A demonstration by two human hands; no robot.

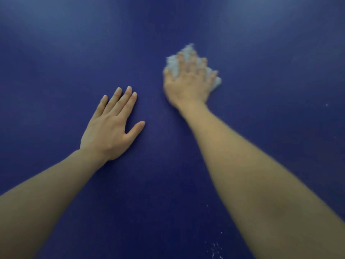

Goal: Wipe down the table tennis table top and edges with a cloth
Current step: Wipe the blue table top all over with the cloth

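A: What surface are we looking at?

B: We see a smooth, matte, dark blue table tennis table top (56,53) filling the whole view, with tiny white specks (214,249) scattered at the near edge, slightly right of centre.

A: And the hands?

B: Our left hand (112,126) lies flat, palm down, on the near left of the table, fingers straight and close together, thumb angled out to the right. It holds nothing.

A: Where is the cloth?

B: A crumpled, fluffy white cloth (174,63) sits farther away, right of centre. Our right hand (188,83), blurred, presses on top of it with fingers spread, so the cloth shows between and beyond them. We cannot tell whether the fingertips curl into it.
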